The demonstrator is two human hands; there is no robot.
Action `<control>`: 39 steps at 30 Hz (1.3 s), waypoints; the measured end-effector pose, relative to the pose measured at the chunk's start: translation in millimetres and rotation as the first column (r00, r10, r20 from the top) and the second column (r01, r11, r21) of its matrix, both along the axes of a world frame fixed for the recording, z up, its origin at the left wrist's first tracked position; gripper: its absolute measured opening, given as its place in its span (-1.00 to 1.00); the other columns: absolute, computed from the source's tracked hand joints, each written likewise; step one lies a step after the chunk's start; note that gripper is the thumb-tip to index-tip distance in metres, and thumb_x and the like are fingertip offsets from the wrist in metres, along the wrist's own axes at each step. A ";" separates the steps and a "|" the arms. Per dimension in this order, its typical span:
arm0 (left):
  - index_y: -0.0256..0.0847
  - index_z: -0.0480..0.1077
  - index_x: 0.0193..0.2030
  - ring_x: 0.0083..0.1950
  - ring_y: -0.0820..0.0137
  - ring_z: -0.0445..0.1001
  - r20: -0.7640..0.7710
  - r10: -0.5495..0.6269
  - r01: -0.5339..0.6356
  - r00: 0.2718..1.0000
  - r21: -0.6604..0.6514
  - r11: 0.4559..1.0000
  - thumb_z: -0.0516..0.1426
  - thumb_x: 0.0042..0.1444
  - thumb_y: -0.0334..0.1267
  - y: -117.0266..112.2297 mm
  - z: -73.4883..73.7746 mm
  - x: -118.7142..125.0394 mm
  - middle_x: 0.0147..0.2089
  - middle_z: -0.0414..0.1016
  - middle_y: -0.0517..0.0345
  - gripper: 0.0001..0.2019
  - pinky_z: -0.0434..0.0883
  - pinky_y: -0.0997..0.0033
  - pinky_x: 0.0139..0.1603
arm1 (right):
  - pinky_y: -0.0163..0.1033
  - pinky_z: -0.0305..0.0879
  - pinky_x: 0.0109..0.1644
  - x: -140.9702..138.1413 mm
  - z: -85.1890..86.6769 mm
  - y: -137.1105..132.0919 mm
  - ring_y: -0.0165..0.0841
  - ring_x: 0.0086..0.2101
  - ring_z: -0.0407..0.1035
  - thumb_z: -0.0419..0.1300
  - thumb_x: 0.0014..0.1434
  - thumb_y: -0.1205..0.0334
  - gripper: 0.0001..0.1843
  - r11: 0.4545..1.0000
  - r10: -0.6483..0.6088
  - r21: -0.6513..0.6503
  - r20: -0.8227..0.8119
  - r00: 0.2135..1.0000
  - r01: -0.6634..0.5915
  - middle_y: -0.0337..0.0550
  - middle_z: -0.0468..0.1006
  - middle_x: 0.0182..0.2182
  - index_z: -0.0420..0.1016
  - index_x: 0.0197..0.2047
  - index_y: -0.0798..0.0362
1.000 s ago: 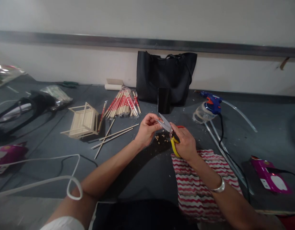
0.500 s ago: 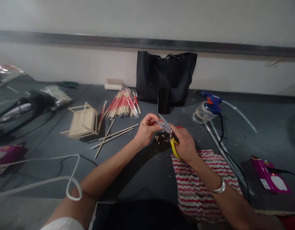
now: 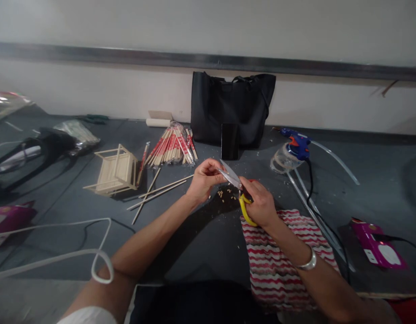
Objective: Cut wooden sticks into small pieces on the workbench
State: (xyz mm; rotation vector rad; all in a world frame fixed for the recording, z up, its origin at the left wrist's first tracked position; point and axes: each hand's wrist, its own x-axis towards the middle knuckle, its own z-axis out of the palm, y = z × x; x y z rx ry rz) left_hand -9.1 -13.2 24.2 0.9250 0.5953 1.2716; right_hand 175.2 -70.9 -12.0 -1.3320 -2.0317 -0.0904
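Right hand point(image 3: 260, 206): curled tight around the yellow handles of the scissors point(image 3: 230, 175), a silver bracelet point(image 3: 309, 262) on the wrist.
Left hand point(image 3: 203, 180): thumb and fingers pinched together at the blade tips; what they pinch is too small to make out.
Scissors: held in the air in front of the black bag point(image 3: 232, 105), on the person's side of it, blades pointing toward the left hand.
Wood bits point(image 3: 226, 193): scattered under the blades, in front of the bag.
Striped cloth point(image 3: 282, 252): red and white, in front of the bag and to its right, under the right forearm.
Phone point(image 3: 230, 141): dark, upright against the bag's front.
Wrapped chopsticks point(image 3: 172, 147): just left of the bag; the print on the red and white sleeves is too small to read.
Loose sticks point(image 3: 160, 189): in front of the bag and to its left.
Stick frame point(image 3: 115, 171): well left of the bag.
Glue gun point(image 3: 295, 139): blue, right of the bag; no readable lettering.
Magenta packet point(image 3: 376, 247): far right of the bag, label unreadable.
Surface point(image 3: 201, 243): dark grey, littered with shavings.
Room: pale wall behind the bag, crossed by a metal strip point(image 3: 127, 56).
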 end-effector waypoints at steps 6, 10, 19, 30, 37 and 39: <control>-0.21 0.35 -0.47 -0.47 0.56 0.46 0.000 0.003 -0.003 1.000 0.010 1.000 0.52 -0.36 -0.32 -0.7 0.7 0.9 -0.48 0.50 0.34 -0.57 0.47 0.56 -0.36 | -0.21 0.50 -0.17 -2.0 -2.6 1.0 -0.28 -0.30 0.51 0.08 0.21 0.32 -0.59 0.999 -0.040 0.023 -0.037 0.999 0.041 -0.11 0.63 -0.28 0.55 0.08 -0.01; -0.22 0.37 -0.45 -0.44 0.55 0.48 0.028 -0.023 0.023 0.999 0.012 1.000 0.52 -0.34 -0.31 -1.1 0.2 1.9 -0.48 0.53 0.31 -0.58 0.49 0.53 -0.31 | -0.20 0.51 -0.20 -1.2 -3.5 4.4 -0.30 -0.34 0.52 0.10 0.28 0.20 -0.67 0.995 -0.064 0.069 -0.145 0.987 0.074 -0.13 0.63 -0.33 0.55 0.05 0.03; -0.22 0.45 -0.37 -0.42 0.50 0.46 -0.127 -0.007 0.003 0.992 -0.035 0.999 0.42 -0.27 -0.38 13.8 -2.8 -10.6 -0.45 0.52 0.28 -0.69 0.45 0.49 -0.33 | -0.19 0.50 -0.17 2.3 -3.9 9.6 -0.31 -0.37 0.50 0.13 0.28 0.11 -0.65 0.990 -0.132 0.009 -0.235 0.963 0.138 -0.15 0.61 -0.38 0.56 0.04 0.03; -0.18 0.54 -0.46 -0.39 0.40 0.39 -0.686 0.261 0.030 0.679 0.381 0.924 0.18 -0.16 -0.47 46.2 -50.3 -33.6 -0.45 0.47 0.20 -0.85 0.32 0.42 -0.29 | -0.27 0.44 -0.31 7.5 -7.2 16.5 -0.37 -0.46 0.45 0.16 0.20 0.06 -0.64 0.981 -0.186 -0.108 -0.286 0.940 0.161 -0.21 0.62 -0.41 0.56 -0.01 0.02; -0.17 0.52 -0.43 -0.27 0.29 0.44 -0.791 0.263 0.338 0.552 0.501 0.797 0.14 -0.11 -0.48 45.5 -52.9 -35.1 -0.38 0.52 0.11 -0.83 0.34 0.29 -0.10 | -0.27 0.43 -0.33 8.1 -4.7 16.5 -0.38 -0.48 0.42 0.16 0.20 0.07 -0.63 0.982 -0.169 -0.129 -0.289 0.942 0.137 -0.22 0.59 -0.44 0.57 0.00 0.04; -0.18 0.52 -0.40 -0.26 0.29 0.44 -0.805 0.291 0.376 0.517 0.519 0.768 0.17 -0.04 -0.41 45.4 -53.2 -34.3 -0.36 0.52 0.09 -0.90 0.32 0.27 -0.09 | -0.28 0.43 -0.33 8.2 -3.6 16.5 -0.38 -0.49 0.41 0.16 0.19 0.08 -0.63 0.983 -0.158 -0.135 -0.293 0.943 0.123 -0.23 0.58 -0.45 0.57 0.00 0.05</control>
